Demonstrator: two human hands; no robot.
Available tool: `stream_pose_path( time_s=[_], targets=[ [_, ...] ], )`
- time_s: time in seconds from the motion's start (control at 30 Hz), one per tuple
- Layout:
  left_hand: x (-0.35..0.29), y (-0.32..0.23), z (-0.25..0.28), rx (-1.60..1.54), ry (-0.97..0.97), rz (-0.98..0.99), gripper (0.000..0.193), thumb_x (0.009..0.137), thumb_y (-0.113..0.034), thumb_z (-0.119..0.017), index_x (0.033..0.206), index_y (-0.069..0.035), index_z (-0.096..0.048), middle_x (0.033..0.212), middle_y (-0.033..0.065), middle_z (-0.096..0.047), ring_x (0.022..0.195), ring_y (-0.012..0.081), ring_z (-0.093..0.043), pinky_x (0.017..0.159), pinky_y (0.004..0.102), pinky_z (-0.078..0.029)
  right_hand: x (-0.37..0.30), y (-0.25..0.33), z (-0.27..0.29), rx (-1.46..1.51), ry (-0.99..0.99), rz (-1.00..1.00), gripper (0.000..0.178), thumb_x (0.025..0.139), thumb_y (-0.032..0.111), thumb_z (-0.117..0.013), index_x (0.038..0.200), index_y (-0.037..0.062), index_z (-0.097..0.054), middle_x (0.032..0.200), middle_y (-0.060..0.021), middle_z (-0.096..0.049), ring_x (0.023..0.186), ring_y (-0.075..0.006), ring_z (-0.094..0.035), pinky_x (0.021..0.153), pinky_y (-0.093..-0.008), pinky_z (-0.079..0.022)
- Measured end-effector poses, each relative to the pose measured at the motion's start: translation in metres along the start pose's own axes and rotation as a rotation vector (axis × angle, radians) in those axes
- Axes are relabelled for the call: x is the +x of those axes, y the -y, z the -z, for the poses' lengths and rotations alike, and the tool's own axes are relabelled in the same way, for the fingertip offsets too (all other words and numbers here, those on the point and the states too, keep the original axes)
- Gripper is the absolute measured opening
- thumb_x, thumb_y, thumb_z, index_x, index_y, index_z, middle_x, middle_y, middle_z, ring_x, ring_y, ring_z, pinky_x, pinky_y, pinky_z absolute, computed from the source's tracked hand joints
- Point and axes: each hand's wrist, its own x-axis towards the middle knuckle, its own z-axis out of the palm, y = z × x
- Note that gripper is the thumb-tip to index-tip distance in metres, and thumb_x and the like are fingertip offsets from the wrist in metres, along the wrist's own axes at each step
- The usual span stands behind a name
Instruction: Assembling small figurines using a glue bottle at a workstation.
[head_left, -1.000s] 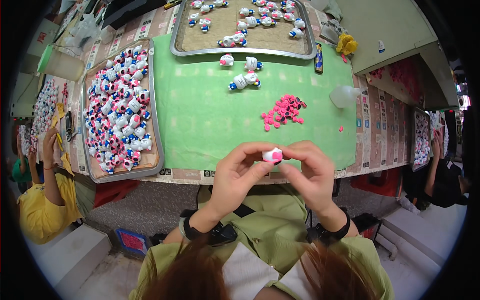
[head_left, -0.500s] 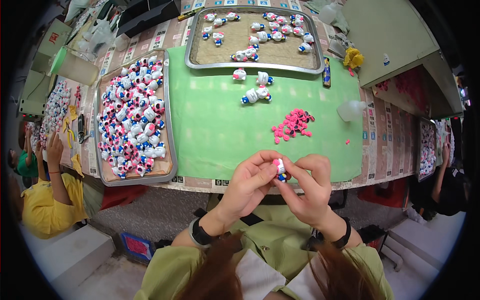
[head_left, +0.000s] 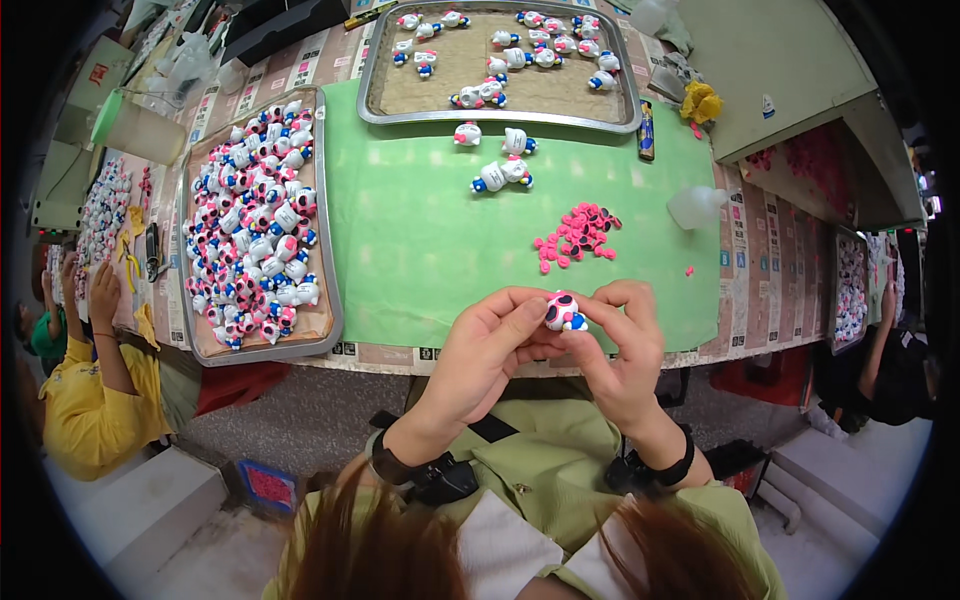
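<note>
A small white, pink and blue figurine (head_left: 566, 312) is held between my two hands over the front edge of the green sheet. My left hand (head_left: 488, 345) pinches its head side with thumb and forefinger. On the other side, the closed fingertips of my right hand (head_left: 624, 350) grip its blue part. Just beyond lies a pile of small pink pieces (head_left: 578, 237), some with dark faces. Farther back, several similar white figurines (head_left: 490, 179) lie on the green sheet (head_left: 420, 260).
To the left, a metal-rimmed tray (head_left: 335, 300) is heaped with figurines. A second tray (head_left: 500, 117) at the back holds scattered ones. A translucent bottle (head_left: 696, 207), a dark tube (head_left: 646, 132) and a yellow cloth (head_left: 702, 102) lie right. A person in yellow (head_left: 100, 400) sits left.
The figurine has been turned in my fingers, so a dark and pink face side now shows. Both hands stay close together; the whole view has shifted slightly.
</note>
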Motion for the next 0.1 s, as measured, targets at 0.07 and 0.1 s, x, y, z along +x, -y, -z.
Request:
stream_pose_path(
  time_s=[0.07, 0.1],
  targets=[
    [-0.0028, -0.0031, 0.0003, -0.025, -0.034, 0.014, 0.021, 0.086, -0.014, -0.049, 0.1, 0.001, -0.049, 0.09, 0.0071, -0.057, 0.08, 0.0127, -0.057, 0.072, 0.0263, -0.048, 0.0043, 0.0023, -0.0061, -0.024, 0.01, 0.045, 0.03, 0.062, 0.009, -0.068, 0.09, 0.003, -0.062, 0.078, -0.0075, -0.048, 0.075, -0.0232, -0.045, 0.064, -0.0319, -0.038],
    [-0.0034, -0.0019, -0.0017, -0.039, -0.054, 0.017, 0.02, 0.085, -0.013, -0.051, 0.099, 0.001, -0.05, 0.089, 0.0071, -0.058, 0.079, 0.0121, -0.057, 0.071, 0.025, -0.047, 0.0078, 0.004, -0.0122, -0.001, 0.018, 0.06, 0.03, 0.062, 0.009, -0.068, 0.09, 0.003, -0.062, 0.078, -0.0075, -0.048, 0.075, -0.0232, -0.045, 0.064, -0.0319, -0.038]
  ],
)
